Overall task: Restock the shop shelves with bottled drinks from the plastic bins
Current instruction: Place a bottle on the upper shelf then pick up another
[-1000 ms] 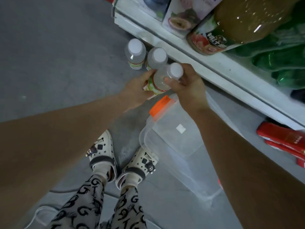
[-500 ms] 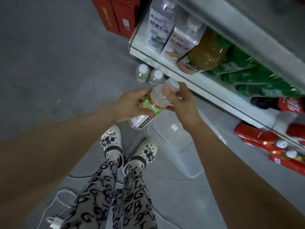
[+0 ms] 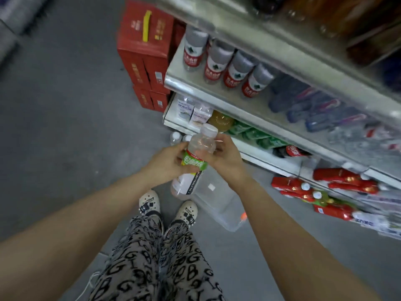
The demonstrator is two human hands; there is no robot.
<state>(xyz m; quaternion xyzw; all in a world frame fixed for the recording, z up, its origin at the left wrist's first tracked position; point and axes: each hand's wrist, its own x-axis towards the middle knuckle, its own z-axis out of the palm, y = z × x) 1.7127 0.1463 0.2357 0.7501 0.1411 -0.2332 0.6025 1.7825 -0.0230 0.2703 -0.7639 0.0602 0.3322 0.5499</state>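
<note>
**Fingers (image 3: 221, 142) of both hands clasp one bottle (image 3: 196, 161), held in the air above the bin (image 3: 219, 205) and not yet shelved.**

The right hand (image 3: 226, 158) wraps the clear shoulder below the cap, and the left hand (image 3: 166, 165) grips the green label. The long axis is tilted, with the white cap up and toward the lower shelf (image 3: 256, 152) and the base down toward the feet. The restocking looks far along, since the clear bin on the floor seems empty. This bottle and two floor bottles (image 3: 179, 137) by the shelf corner are still to place.
</note>
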